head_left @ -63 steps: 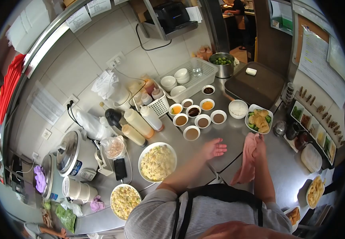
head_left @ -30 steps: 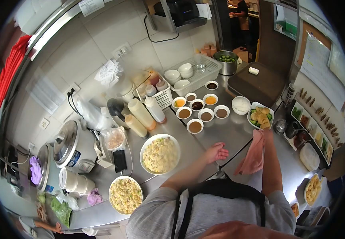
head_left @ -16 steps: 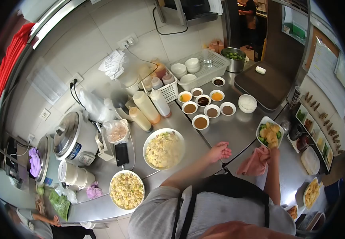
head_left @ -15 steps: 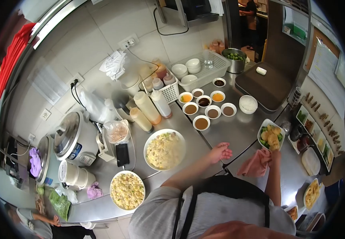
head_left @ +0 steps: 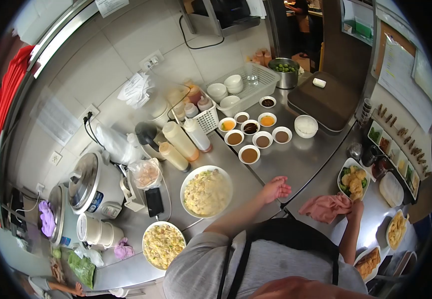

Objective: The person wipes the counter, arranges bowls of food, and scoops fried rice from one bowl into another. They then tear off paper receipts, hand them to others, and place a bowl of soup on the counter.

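My right hand (head_left: pixel 356 209) grips the near edge of a white dish (head_left: pixel 342 190) of fried golden pieces (head_left: pixel 355 182) over green vegetables. A pink cloth (head_left: pixel 325 208) hangs at the same hand, bunched to its left; how the fingers hold it is partly hidden. Over the counter in front of my body, my left hand (head_left: pixel 276 189) is held with loosely bent fingers and nothing visible in it. To its left stands a large white bowl of fried rice (head_left: pixel 206 192), with a second fried rice bowl (head_left: pixel 164 245) closer to me.
Several sauce bowls (head_left: pixel 249 155) and a bowl of white rice (head_left: pixel 306 126) stand ahead. Squeeze bottles (head_left: pixel 180 139) and a rice cooker (head_left: pixel 93 184) are left. At right are a topping tray (head_left: pixel 393 158) and two food dishes (head_left: pixel 368 263). Another person's arm (head_left: pixel 64 288) shows lower left.
My right hand has shifted the dish to the right along the counter, nearer the topping tray, and the pink cloth came along. My left hand stays about where it was.
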Demonstrator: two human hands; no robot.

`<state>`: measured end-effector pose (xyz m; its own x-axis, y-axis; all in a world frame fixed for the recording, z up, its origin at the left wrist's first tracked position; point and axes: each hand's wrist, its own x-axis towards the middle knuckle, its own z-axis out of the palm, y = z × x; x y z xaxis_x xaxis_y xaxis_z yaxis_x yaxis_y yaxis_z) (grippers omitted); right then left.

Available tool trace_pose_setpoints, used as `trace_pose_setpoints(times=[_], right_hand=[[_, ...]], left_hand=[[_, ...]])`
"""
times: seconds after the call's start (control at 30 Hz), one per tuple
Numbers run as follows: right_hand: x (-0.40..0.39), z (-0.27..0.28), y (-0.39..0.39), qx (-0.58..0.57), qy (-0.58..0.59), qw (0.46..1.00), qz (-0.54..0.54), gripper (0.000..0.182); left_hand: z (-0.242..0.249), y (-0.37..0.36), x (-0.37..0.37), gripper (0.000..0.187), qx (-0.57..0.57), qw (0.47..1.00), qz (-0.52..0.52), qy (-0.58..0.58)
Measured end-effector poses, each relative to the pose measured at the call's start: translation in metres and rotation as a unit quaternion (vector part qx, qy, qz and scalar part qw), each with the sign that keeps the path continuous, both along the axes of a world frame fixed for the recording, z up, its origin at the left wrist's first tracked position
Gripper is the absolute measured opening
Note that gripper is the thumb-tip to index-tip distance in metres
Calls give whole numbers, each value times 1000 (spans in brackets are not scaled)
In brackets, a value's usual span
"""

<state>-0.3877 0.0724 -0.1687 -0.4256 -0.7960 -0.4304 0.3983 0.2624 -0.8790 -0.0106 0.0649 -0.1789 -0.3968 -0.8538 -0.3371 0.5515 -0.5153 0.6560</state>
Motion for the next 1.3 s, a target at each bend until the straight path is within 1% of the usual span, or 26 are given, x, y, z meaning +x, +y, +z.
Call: trace_pose_setpoints(times=[0.1,0.2,0.3,0.4,0.47,0.5,0.53,0.57,0.6,0.63,0.67,0.7,0.73,0.77,0.8,0.87,0.93,0.97,1.03,1.07,1.1,1.13,1.17,1.2,1.23,1.3], right_hand=[[3,1,5,-39,-33,999,-17,20],[-3,-6,6,-58,-2,998,30,20],[-16,-16,7,-19,-62,996,57,22],[-9,-10,16,-43,-115,990,70,28],[16,22,26,-4,-167,985,-33,27],[5,8,33,-25,-58,995,70,29],[-6,-6,39,-55,58,985,154,33],[8,11,49,-9,154,974,167,34],[21,29,59,41,244,952,179,36],[35,45,64,109,105,983,107,36],[39,46,76,74,139,969,192,35],[34,15,85,32,250,939,235,34],[31,-14,95,-9,364,895,258,34],[50,24,104,43,372,898,232,34],[56,39,110,82,402,875,258,33],[53,55,122,159,456,819,310,30],[43,56,137,128,442,855,237,28],[41,56,141,107,439,865,218,27],[32,34,149,-26,404,907,112,20],[27,38,151,-31,313,944,105,19],[23,46,152,-25,218,970,107,18],[22,49,153,-67,237,964,96,20],[20,57,156,-48,214,971,101,21],[22,67,157,-46,158,981,103,21],[17,64,157,-40,148,982,109,19],[8,58,151,-65,59,984,155,18]], left_hand=[[2,0,0,27,0,1000,-2,-3],[3,1,1,27,-6,1000,-4,6],[7,1,1,26,-5,1000,-7,17],[4,0,3,25,-13,1000,-2,23],[-8,-3,4,25,-23,999,-17,37],[-6,2,0,24,-33,999,3,11],[-1,2,-1,23,-45,999,11,-14],[1,1,-1,22,-68,997,-23,27],[14,3,-5,22,-47,998,-25,-14],[10,-1,-6,24,-38,997,-27,-56],[16,-1,-10,24,-10,994,-16,-111],[28,-2,-19,23,4,986,3,-166],[34,-6,-32,24,-5,984,-10,-177],[41,-9,-43,24,-16,982,-14,-189],[46,-9,-54,24,-27,979,-14,-201],[59,-10,-91,25,-68,974,-73,-203],[77,-5,-138,30,-109,962,-130,-216],[80,-1,-164,30,-111,952,-173,-229],[91,8,-206,29,-126,929,-228,-261],[93,13,-223,27,-121,922,-246,-275],[83,18,-230,27,-176,918,-277,-221],[66,20,-242,24,-240,916,-284,-149],[66,28,-251,23,-261,908,-303,-127],[61,30,-259,22,-269,900,-334,-78],[69,34,-259,23,-281,897,-331,-90],[72,35,-253,24,-302,896,-302,-125]])
